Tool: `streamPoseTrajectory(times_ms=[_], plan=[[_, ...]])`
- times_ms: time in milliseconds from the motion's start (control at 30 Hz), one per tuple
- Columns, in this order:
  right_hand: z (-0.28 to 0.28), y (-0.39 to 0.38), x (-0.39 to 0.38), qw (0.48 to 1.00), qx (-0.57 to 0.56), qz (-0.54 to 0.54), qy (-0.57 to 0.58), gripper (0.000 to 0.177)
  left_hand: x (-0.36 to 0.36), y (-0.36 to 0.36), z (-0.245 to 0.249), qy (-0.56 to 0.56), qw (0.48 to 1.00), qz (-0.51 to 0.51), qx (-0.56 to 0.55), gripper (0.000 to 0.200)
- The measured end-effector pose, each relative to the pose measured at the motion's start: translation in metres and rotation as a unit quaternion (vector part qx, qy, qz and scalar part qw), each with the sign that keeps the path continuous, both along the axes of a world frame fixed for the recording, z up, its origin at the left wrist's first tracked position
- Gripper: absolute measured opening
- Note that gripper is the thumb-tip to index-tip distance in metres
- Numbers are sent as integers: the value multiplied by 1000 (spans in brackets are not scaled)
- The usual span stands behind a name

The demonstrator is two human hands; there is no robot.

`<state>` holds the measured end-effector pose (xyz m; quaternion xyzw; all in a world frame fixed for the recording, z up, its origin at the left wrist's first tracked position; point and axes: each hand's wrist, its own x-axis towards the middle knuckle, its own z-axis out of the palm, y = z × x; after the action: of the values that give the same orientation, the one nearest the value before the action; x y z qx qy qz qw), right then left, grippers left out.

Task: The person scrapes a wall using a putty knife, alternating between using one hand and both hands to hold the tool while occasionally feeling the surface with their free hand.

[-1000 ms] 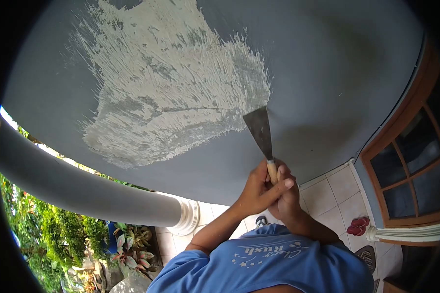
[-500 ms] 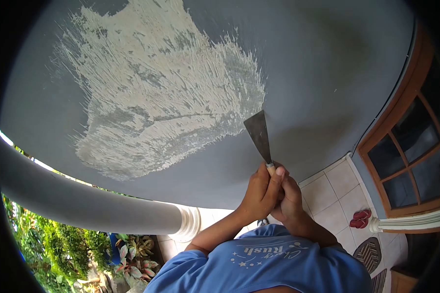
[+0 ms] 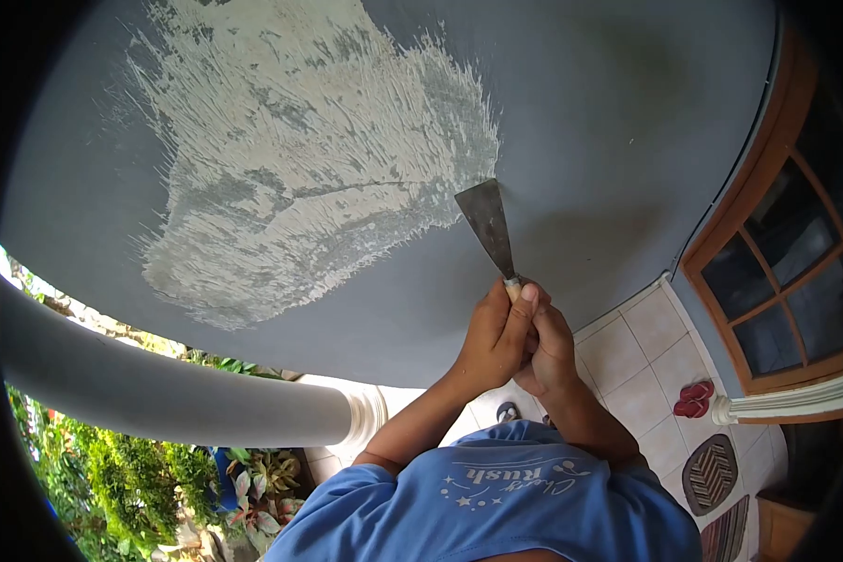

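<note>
The grey painted surface (image 3: 628, 140) fills most of the view, and its pale scraped patch (image 3: 300, 169) is cut off at the top. The left hand (image 3: 495, 339) and the right hand (image 3: 553, 361) are both closed tightly around the scraper (image 3: 485, 217), whose blade meets the right border of the patch. Held too steeply, the blade may gouge the surface or slip sideways. The handle is almost fully hidden inside the hands.

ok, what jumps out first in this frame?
The big pale scraped patch in the grey painted surface, upper left. At its right edge sits the blade of a scraper, its handle clasped by both the left hand and right hand, centre frame.
</note>
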<state>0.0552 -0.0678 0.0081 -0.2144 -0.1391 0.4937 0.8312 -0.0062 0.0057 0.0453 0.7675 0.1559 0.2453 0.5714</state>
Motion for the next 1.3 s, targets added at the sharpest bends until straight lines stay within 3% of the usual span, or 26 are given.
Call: streamPoseTrajectory(times_ms=[167, 267, 300, 500, 633, 733, 767, 833, 933, 1067, 1133, 1233, 1300], plan=[[-11, -2, 6, 999, 31, -25, -9, 33, 8, -1, -4, 22, 999, -6, 38, 39], [-13, -5, 6, 1000, 12, 12, -5, 32, 3, -6, -7, -9, 1000, 19, 11, 39], [8, -7, -4, 998, -57, -22, 9, 31, 2, -5, -9, -12, 1000, 20, 19, 39], [4, 21, 15, 999, 18, -23, -38, 31, 10, 11, -8, 5, 999, 39, 19, 37], [-7, 3, 4, 1000, 24, 4, -3, 35, 2, 3, -4, -12, 998, 33, 48, 34], [5, 3, 1, 999, -49, -10, 22, 35, 7, 5, -11, -40, 996, 42, 68, 34], [-5, 10, 11, 1000, 16, -4, -10, 34, 12, 9, -7, -25, 997, 45, 61, 34], [6, 17, 22, 999, 23, -8, -24, 33, 21, 12, 16, 23, 999, 42, 19, 35], [12, 13, 27, 999, 28, -13, -28, 35, 22, 7, 23, -10, 999, 13, 48, 34], [8, 0, 16, 999, -32, -3, -15, 42, 13, 3, -23, -81, 992, 17, 100, 34], [12, 4, 23, 998, -48, -9, -30, 42, 18, 1, -8, -53, 997, 24, 48, 35], [25, 12, 42, 999, 31, 19, -31, 31, 34, 13, 25, -35, 999, 9, 2, 37], [36, 5, 46, 997, 18, 57, -44, 30, 23, 15, 36, 48, 996, -33, -62, 38]])
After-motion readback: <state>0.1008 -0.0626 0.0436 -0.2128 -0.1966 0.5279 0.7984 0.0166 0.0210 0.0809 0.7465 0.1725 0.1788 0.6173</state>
